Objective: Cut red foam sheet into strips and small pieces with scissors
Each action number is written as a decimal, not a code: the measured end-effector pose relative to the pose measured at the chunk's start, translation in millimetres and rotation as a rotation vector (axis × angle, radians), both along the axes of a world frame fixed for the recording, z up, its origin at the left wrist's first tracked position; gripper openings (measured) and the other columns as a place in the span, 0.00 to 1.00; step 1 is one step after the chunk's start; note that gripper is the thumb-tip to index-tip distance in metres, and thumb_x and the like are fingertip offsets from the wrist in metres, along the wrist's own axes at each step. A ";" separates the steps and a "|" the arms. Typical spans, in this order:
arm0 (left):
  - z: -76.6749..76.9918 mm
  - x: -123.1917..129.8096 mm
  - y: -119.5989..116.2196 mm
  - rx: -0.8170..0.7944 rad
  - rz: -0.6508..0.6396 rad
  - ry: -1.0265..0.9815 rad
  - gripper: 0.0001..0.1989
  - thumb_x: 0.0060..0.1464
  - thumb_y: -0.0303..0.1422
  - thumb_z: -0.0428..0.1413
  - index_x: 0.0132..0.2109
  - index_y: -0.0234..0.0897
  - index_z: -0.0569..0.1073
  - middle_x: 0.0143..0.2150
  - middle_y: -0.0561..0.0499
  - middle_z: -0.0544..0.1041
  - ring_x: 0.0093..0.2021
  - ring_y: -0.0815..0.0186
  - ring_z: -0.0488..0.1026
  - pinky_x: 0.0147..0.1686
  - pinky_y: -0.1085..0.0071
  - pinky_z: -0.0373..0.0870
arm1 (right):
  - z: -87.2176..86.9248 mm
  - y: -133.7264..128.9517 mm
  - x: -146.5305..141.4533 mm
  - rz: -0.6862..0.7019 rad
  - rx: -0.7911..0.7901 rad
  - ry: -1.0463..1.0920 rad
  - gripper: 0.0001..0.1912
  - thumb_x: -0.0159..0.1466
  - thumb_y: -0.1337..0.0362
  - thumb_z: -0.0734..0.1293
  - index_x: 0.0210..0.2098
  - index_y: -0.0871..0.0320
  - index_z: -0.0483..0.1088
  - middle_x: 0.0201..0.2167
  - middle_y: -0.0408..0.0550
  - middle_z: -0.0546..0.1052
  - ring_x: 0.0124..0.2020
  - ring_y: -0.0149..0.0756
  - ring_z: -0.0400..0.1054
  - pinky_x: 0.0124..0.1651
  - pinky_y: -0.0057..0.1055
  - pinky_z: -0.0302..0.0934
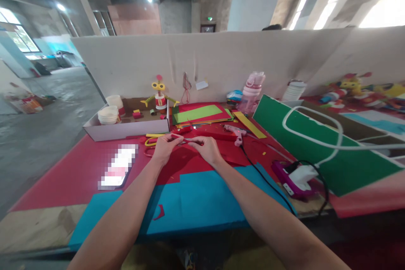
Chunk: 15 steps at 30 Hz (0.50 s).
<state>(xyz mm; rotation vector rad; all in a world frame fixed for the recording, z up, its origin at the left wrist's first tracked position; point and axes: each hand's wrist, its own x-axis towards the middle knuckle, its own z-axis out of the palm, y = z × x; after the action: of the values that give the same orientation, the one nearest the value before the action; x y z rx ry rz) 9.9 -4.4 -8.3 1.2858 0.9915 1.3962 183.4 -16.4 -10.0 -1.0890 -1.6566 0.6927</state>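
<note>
My left hand point(166, 147) and my right hand point(205, 147) are close together above red paper at the middle of the table. Between the left fingertips is a small red strip point(177, 136), pinched. The right fingers are also closed in a pinch, at a thin piece too small to make out. Yellow-handled scissors point(151, 140) lie just beside my left hand. Behind my right hand rests a pink glue gun point(236, 132) with a black cord. Blue paper point(196, 202) lies under my forearms, with a red scrap point(160, 212) on it.
A phone point(118, 166) lies at left. Behind it a white box point(133, 128) holds cups and a small figure point(160, 99). Stacked paper point(199, 113) and a pink bottle point(251, 93) stand further back. At right are a green board point(316, 147) and purple power strip point(289, 181).
</note>
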 end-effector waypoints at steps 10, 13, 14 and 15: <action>-2.3 0.6 0.3 0.007 -0.009 -0.008 0.13 0.40 0.39 0.66 0.29 0.33 0.79 0.23 0.51 0.76 0.26 0.70 0.69 0.31 0.73 0.66 | -5.8 5.5 1.5 0.004 -0.016 0.012 0.10 0.56 0.59 0.69 0.33 0.58 0.79 0.30 0.47 0.81 0.31 0.39 0.74 0.36 0.30 0.64; -4.9 5.4 -0.9 -0.028 -0.020 0.035 0.13 0.37 0.39 0.67 0.26 0.32 0.78 0.23 0.50 0.76 0.26 0.68 0.70 0.31 0.72 0.66 | -7.7 6.9 0.4 0.041 -0.022 0.045 0.10 0.56 0.59 0.68 0.32 0.58 0.79 0.31 0.47 0.81 0.33 0.39 0.75 0.38 0.30 0.66; -5.5 7.4 -1.6 -0.037 -0.026 0.053 0.13 0.37 0.39 0.67 0.26 0.32 0.78 0.23 0.49 0.76 0.26 0.68 0.70 0.30 0.72 0.65 | -8.0 7.0 -0.1 0.057 -0.024 0.056 0.10 0.57 0.59 0.68 0.32 0.58 0.78 0.31 0.47 0.81 0.33 0.39 0.75 0.38 0.30 0.66; -5.9 9.4 -2.2 -0.041 -0.034 0.067 0.13 0.36 0.39 0.67 0.25 0.32 0.78 0.23 0.49 0.76 0.26 0.68 0.69 0.30 0.72 0.65 | -8.1 7.0 -0.5 0.076 -0.025 0.065 0.10 0.57 0.59 0.68 0.32 0.58 0.78 0.31 0.47 0.81 0.34 0.39 0.75 0.38 0.31 0.66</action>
<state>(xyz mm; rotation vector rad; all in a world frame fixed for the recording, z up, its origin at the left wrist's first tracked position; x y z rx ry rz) 19.2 -6.5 -14.2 1.3201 1.0332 1.3080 182.9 -9.4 -18.1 -1.0157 -1.6443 0.7919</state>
